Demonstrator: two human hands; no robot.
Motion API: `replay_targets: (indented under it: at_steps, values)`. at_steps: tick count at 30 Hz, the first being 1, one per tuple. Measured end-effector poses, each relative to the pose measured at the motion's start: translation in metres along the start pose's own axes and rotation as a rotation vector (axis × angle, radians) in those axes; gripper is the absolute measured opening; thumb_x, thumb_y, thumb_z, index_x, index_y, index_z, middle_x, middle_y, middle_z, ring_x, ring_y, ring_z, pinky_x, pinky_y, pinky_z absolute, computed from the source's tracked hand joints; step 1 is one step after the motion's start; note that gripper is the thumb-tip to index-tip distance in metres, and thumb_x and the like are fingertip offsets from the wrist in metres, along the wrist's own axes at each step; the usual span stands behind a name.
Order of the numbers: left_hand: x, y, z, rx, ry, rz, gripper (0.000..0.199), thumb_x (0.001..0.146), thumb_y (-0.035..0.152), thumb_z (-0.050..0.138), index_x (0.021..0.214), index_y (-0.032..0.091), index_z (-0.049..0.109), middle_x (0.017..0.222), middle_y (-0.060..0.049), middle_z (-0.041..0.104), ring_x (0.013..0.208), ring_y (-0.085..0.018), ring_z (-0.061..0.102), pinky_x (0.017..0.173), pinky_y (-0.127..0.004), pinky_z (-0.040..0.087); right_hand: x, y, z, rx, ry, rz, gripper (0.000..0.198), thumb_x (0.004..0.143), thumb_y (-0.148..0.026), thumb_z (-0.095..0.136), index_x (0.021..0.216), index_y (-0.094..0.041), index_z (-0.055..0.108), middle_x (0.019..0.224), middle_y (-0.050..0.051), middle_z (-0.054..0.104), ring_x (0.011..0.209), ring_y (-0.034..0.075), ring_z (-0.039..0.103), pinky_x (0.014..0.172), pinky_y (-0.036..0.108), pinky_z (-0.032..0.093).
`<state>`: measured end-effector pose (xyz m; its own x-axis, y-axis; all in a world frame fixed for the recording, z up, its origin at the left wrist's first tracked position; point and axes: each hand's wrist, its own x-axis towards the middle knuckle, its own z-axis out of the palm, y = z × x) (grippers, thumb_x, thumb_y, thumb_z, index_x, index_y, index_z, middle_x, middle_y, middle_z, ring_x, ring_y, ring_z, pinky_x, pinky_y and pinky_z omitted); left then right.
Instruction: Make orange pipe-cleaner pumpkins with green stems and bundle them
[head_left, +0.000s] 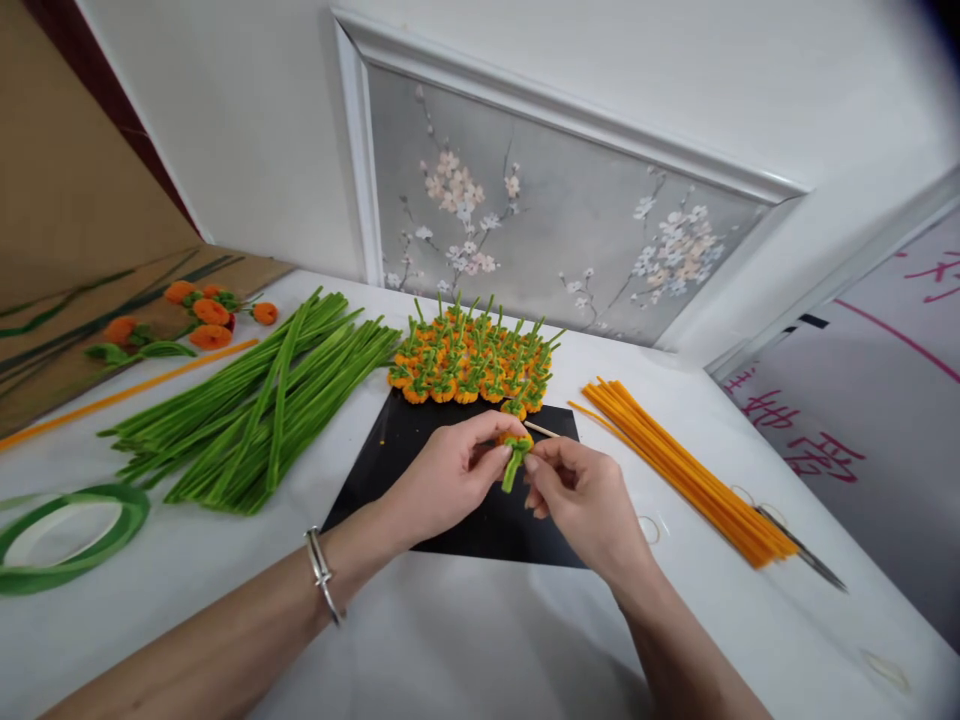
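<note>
Above the mat [480, 530], the held stem [512, 473] points toward the wearer.

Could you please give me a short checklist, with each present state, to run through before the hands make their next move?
1. Left hand holding the orange-and-green flower piece: ok.
2. Right hand gripping it too: cannot tell; fingertips are at its edge.
3. Piece firmly fastened: cannot tell; fingers partly cover it.
4. Loose green stems laid out: ok, on the left.
5. Orange stems gathered: ok, on the right.
6. Green tape put away: not ok, out on the table.
</note>
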<state>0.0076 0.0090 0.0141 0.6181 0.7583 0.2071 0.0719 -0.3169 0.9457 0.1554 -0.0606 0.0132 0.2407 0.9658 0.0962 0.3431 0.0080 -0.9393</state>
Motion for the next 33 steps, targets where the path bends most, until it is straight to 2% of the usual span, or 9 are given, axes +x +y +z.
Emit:
replay_targets:
  at_steps: [3,6,11,14,18,22,25,29,33]
  values:
    - [-0.003,-0.002,0.002,0.147,0.021,0.037,0.022,0.088,0.019,0.049,0.104,0.018,0.063,0.088,-0.003,0.068,0.072,-0.013,0.061,0.064,-0.023,0.049,0.000,0.003,0.003,-0.071,0.032,-0.041,0.015,0.082,-0.030,0.056,0.075,-0.017,0.062,0.051,-0.001,0.061,0.045,0.015,0.061,0.045,0.023,0.051]
    - [-0.004,-0.003,0.004,0.166,0.037,0.028,0.022,0.088,0.019,0.049,0.103,0.018,0.064,0.088,-0.002,0.069,0.073,-0.013,0.062,0.065,-0.023,0.049,-0.002,0.004,0.005,-0.240,0.081,-0.162,0.014,0.084,-0.025,0.052,0.074,-0.018,0.061,0.054,0.000,0.062,0.045,0.014,0.059,0.044,0.022,0.047]
    - [-0.001,-0.002,0.005,-0.136,0.040,-0.076,0.014,0.086,0.021,0.055,0.095,0.015,0.064,0.086,-0.003,0.069,0.078,-0.014,0.064,0.074,-0.026,0.053,-0.002,0.011,0.006,-0.637,0.208,-0.545,0.018,0.089,-0.018,0.044,0.086,-0.016,0.062,0.074,0.008,0.069,0.063,0.018,0.065,0.056,0.027,0.048]
    - [0.001,0.001,0.004,-0.310,0.042,-0.179,0.012,0.084,0.024,0.060,0.090,0.014,0.064,0.084,-0.002,0.067,0.078,-0.013,0.064,0.077,-0.028,0.055,0.000,0.012,0.003,-0.675,0.157,-0.600,0.020,0.093,-0.017,0.041,0.091,-0.016,0.061,0.082,0.010,0.069,0.068,0.018,0.066,0.061,0.027,0.049]
    - [0.002,0.008,0.000,-0.411,0.067,-0.245,0.015,0.080,0.023,0.064,0.090,0.013,0.065,0.087,-0.003,0.067,0.081,-0.013,0.065,0.080,-0.029,0.056,0.002,0.007,-0.008,-0.510,0.124,-0.487,0.014,0.092,-0.020,0.045,0.097,-0.017,0.058,0.077,0.005,0.068,0.061,0.015,0.064,0.060,0.025,0.050]
    - [0.003,0.012,-0.003,-0.341,0.052,-0.222,0.017,0.082,0.021,0.059,0.094,0.012,0.066,0.092,-0.006,0.068,0.086,-0.016,0.066,0.081,-0.031,0.056,0.003,0.003,-0.015,-0.363,0.175,-0.354,0.016,0.091,-0.021,0.046,0.098,-0.018,0.060,0.079,0.004,0.067,0.058,0.013,0.063,0.060,0.025,0.052]
    - [0.002,0.009,-0.004,-0.170,0.023,-0.118,0.023,0.079,0.015,0.059,0.101,0.013,0.065,0.096,-0.007,0.070,0.089,-0.019,0.067,0.084,-0.033,0.055,0.003,0.003,-0.016,-0.232,0.141,-0.275,0.015,0.090,-0.026,0.050,0.096,-0.019,0.061,0.077,0.003,0.065,0.057,0.012,0.061,0.056,0.024,0.053]
    - [0.000,0.001,-0.002,0.091,0.029,0.035,0.033,0.078,0.008,0.055,0.110,0.014,0.061,0.098,-0.008,0.071,0.084,-0.018,0.069,0.080,-0.031,0.057,0.002,0.001,-0.016,-0.010,-0.004,-0.117,0.021,0.090,-0.038,0.052,0.090,-0.018,0.060,0.067,0.000,0.062,0.055,0.012,0.061,0.055,0.024,0.054]
    - [-0.003,-0.006,-0.003,0.452,0.133,0.326,0.038,0.080,0.000,0.048,0.111,0.016,0.062,0.111,-0.008,0.068,0.099,-0.018,0.065,0.090,-0.032,0.053,0.000,-0.004,-0.011,0.134,-0.197,0.093,0.036,0.086,-0.050,0.055,0.078,-0.015,0.059,0.063,0.001,0.062,0.051,0.011,0.061,0.048,0.021,0.052]
